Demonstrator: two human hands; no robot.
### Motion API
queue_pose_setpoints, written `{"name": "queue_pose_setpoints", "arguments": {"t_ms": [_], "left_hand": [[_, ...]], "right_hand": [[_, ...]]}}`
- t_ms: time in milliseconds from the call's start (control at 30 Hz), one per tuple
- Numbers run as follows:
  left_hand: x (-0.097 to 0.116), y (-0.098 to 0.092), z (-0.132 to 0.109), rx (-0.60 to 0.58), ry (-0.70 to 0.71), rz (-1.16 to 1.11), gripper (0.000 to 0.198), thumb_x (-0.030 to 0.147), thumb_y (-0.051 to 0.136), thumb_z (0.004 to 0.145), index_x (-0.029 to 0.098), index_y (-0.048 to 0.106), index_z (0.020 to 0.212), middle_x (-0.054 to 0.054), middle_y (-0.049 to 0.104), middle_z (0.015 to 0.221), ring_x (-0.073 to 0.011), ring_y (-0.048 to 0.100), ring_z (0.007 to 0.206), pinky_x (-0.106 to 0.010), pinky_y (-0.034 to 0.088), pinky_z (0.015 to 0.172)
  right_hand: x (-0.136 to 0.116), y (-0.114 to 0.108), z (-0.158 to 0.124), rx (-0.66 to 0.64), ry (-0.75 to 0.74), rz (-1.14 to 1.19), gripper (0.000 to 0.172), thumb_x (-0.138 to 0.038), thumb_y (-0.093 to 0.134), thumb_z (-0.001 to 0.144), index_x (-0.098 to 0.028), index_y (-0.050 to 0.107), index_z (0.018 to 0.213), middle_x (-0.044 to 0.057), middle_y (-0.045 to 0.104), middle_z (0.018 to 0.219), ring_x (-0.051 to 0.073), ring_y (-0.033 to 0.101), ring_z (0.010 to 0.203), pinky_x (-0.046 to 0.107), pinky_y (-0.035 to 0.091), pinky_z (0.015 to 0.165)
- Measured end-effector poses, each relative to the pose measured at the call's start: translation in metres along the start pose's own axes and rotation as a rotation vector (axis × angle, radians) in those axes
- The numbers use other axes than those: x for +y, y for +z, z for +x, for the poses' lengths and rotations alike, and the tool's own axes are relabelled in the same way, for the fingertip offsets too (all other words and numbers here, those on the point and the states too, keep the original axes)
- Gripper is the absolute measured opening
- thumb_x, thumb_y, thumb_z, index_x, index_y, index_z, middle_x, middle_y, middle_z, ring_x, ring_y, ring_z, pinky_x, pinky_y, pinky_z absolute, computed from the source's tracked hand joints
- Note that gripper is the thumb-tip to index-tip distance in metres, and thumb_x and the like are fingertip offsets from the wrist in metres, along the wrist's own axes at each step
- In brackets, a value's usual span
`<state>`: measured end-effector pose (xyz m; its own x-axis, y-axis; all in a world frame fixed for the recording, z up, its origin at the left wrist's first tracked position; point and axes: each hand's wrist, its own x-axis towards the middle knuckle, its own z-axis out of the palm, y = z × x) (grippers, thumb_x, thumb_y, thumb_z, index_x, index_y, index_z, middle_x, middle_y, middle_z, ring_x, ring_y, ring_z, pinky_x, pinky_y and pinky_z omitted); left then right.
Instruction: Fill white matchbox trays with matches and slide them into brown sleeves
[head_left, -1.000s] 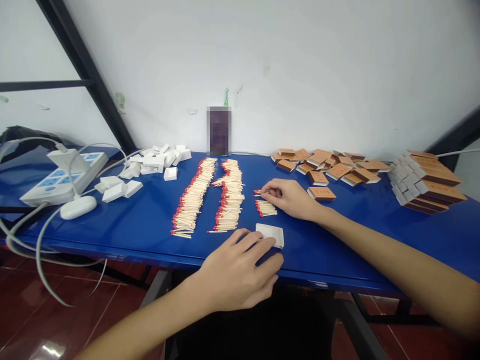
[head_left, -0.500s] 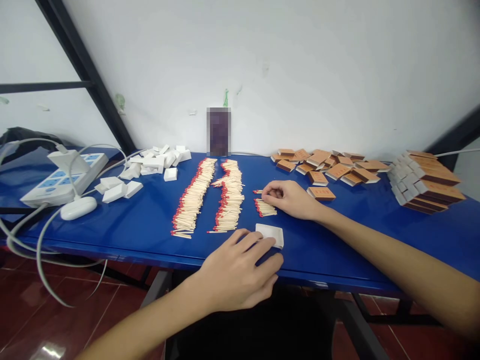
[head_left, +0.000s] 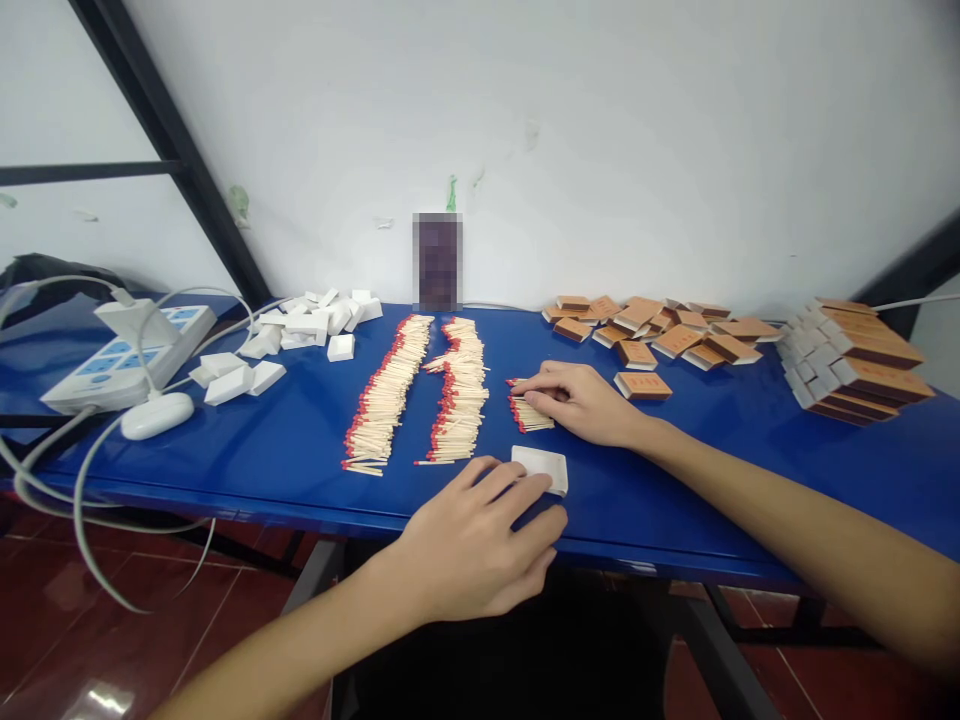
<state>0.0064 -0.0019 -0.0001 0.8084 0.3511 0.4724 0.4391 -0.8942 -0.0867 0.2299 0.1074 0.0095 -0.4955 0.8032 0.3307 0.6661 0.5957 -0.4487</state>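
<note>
Right hand [head_left: 589, 405] lies flat on matches [head_left: 529, 416], gripping none; light, thin, snappy, so pinch middles; left hand [head_left: 469, 550] touches tray [head_left: 544, 464].

Bare tabletop [head_left: 712, 460] right of tray [head_left: 543, 464], match rows [head_left: 451, 400] crowding left

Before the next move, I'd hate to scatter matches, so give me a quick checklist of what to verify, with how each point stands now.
1. White tray lies flat on the table, open side up: ok.
2. Left hand steadies it, fingertips on its near corner: ok.
3. Small bundle of matches has its red heads all to the left: ok.
4. Right hand grip on the bundle: cannot tell; its fingers lie over it.
5. No stray beside the bundle: not ok, one match lies apart behind it.
</note>
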Motion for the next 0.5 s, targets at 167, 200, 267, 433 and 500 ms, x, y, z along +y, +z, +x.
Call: {"name": "queue_pose_setpoints", "arguments": {"t_ms": [167,200,267,433,500], "left_hand": [[0.0,0.0005,0.0001,-0.013,-0.001,-0.001,0.024,0.027,0.045,0.097,0.016,0.061,0.111,-0.009,0.061,0.119,-0.0261,0.055,0.108,-0.041,0.045,0.093],[0.0,0.0004,0.0001,-0.012,-0.001,-0.001,0.024,0.027,0.045,0.097,0.016,0.061,0.111,-0.009,0.061,0.119,-0.0261,0.055,0.109,-0.041,0.044,0.094],[0.0,0.0001,0.0002,-0.01,0.001,-0.003,0.024,0.027,0.045,0.097,0.016,0.061,0.111,-0.009,0.061,0.119,-0.0261,0.055,0.109,-0.041,0.044,0.094],[-0.0001,-0.0011,0.0002,-0.012,-0.002,-0.004,0.024,0.028,0.046,0.097,0.016,0.061,0.111,-0.009,0.062,0.119,-0.026,0.055,0.109,-0.041,0.044,0.094],[-0.0001,-0.0012,0.0001,-0.016,-0.004,-0.005,0.024,0.028,0.046,0.097,0.017,0.061,0.111,-0.009,0.062,0.119,-0.0259,0.056,0.109,-0.04,0.045,0.094]], "right_hand": [[-0.0008,-0.0002,-0.0003,-0.019,-0.016,-0.002,0.033,-0.03,0.048,0.094,-0.02,0.077,0.107,0.003,0.057,0.077,0.014,0.052,0.064,0.028,0.038,0.062],[-0.001,-0.0004,-0.0004,-0.013,-0.016,0.011,0.033,-0.03,0.048,0.094,-0.019,0.077,0.107,0.003,0.057,0.077,0.014,0.052,0.064,0.028,0.038,0.062],[-0.0015,-0.001,-0.0008,0.02,0.003,0.034,0.034,-0.029,0.048,0.093,-0.017,0.077,0.107,0.003,0.058,0.076,0.014,0.052,0.062,0.028,0.038,0.06],[-0.0024,-0.0019,-0.0018,0.096,0.08,0.02,0.03,-0.022,0.05,0.087,-0.015,0.079,0.092,0.002,0.058,0.072,0.013,0.05,0.058,0.028,0.036,0.058],[-0.0024,-0.0017,-0.0021,0.08,0.071,0.019,0.029,-0.02,0.051,0.085,-0.016,0.079,0.088,0.002,0.058,0.072,0.013,0.05,0.058,0.028,0.037,0.058]]}}
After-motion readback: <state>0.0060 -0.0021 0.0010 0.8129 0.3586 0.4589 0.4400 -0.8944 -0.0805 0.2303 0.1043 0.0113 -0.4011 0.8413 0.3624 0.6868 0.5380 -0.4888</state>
